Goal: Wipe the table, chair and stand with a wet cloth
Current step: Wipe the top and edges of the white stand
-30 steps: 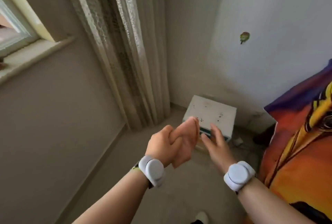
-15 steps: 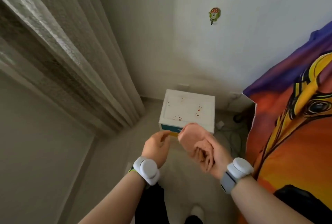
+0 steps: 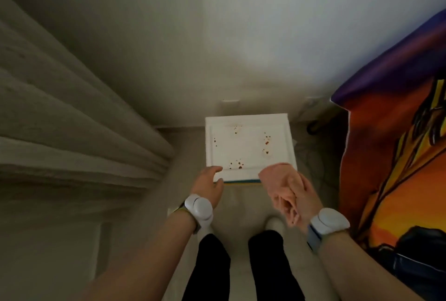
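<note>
The cloth point(image 3: 277, 177) gripped by the right hand point(image 3: 307, 195) hides part of the stand point(image 3: 248, 146); left hand point(image 3: 208, 187) slack, empty.

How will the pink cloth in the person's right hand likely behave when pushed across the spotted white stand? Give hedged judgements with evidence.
Probably floppy: the pink cloth bunches in folds and drapes over the right hand. Likely light, since one hand holds it. It may crumple rather than slide flat over the white stand, so pressing it down would help.
</note>
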### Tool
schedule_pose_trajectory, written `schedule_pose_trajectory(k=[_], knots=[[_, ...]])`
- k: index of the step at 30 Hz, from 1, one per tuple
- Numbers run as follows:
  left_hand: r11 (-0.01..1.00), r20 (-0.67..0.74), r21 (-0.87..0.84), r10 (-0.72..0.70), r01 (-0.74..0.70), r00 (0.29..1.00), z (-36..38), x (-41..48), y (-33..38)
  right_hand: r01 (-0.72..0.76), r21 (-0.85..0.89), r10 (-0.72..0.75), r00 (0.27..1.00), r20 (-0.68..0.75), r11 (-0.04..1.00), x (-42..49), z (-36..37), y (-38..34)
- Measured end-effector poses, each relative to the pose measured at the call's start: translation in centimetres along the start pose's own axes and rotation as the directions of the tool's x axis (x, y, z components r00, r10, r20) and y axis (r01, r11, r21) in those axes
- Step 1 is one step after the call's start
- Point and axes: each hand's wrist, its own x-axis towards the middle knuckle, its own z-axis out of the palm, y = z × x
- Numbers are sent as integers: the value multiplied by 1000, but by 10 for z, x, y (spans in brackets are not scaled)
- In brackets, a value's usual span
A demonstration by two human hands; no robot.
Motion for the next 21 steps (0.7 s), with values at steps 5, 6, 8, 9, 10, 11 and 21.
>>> schedule_pose_trajectory(k=[5, 6, 8, 9, 10, 11, 21], knots=[[1000, 10, 13, -23, 23, 1000, 17, 54, -19, 163, -193, -178, 982, -61, 967, 44, 0, -13], [999, 8, 11, -35, 35, 999, 25, 72, -26, 183, -188, -194, 980, -43, 965, 63, 1, -14], [999, -12, 24, -49, 49, 999, 31, 93, -32, 211, -208, -229, 971, -67, 955, 83, 6, -26], [998, -36, 38, -57, 58, 998, 38, 112, -37, 235, -232, -258, 963, -74, 944, 103, 10, -32], [997, -60, 50, -58, 61, 996, 40, 123, -40, 267, -281, -297, 952, -70, 922, 117, 12, -35], [996, -81, 55, -61, 66, 995, 41, 132, -41, 285, -358, -329, 942, -66, 889, 125, 16, -41], [976, -240, -48, -218, 213, 946, 57, 215, -70, 414, -741, -624, 782, -8, 529, 241, 33, -74]])
